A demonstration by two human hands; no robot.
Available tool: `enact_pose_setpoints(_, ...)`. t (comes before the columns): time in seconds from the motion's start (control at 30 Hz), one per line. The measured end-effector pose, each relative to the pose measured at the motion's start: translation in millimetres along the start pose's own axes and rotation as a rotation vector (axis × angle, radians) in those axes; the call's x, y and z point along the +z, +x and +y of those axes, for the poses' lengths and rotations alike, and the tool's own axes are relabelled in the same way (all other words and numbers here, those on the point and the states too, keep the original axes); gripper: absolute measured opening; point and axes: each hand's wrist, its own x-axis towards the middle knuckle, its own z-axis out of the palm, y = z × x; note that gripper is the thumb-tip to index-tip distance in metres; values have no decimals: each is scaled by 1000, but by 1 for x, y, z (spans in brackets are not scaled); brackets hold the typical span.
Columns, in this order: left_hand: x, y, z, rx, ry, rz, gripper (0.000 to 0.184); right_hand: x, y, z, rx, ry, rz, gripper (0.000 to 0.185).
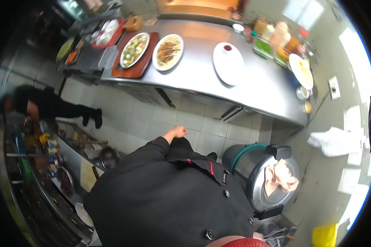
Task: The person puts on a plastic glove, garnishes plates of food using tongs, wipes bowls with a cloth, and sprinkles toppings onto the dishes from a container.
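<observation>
My left hand (178, 131) hangs in front of my dark jacket, above the tiled floor. Its fingers look curled in, and nothing shows in them. It touches no dish or counter. My right hand cannot be made out. Beyond the left hand, a steel counter (189, 78) bears an oval dish of food (135, 49) on a wooden board (153, 49), a second oval dish of food (168, 52), and a white oval plate (228, 68) with a small cup of red sauce (227, 48) on it.
A large metal pot (257, 199) with a cloth (281, 177) on its lid stands at my right. Bottles (280, 33) and green herbs (263, 47) crowd the counter's right end. Another person (49, 103) in dark clothes leans over the left worktop (72, 154).
</observation>
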Motion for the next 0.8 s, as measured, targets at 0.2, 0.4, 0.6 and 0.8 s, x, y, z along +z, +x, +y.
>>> enact_pose_setpoints(0.2,-64,-10,-109,31,-92,11,21,104,2,-116,-227,249,-478,43)
enact_pose_setpoints(0.4,-159,-57,-219,-213,-30,399,22,295,-112,-290,-428,288,-1093,40)
enact_pose_setpoints(0.6,-182,-121,-293,-345,-275,664,21,435,-252,-455,-1410,-353,-953,27)
enact_pose_setpoints(0.8,-75,-155,-375,-615,-780,800,18,539,-329,-559,-1713,-485,-992,30)
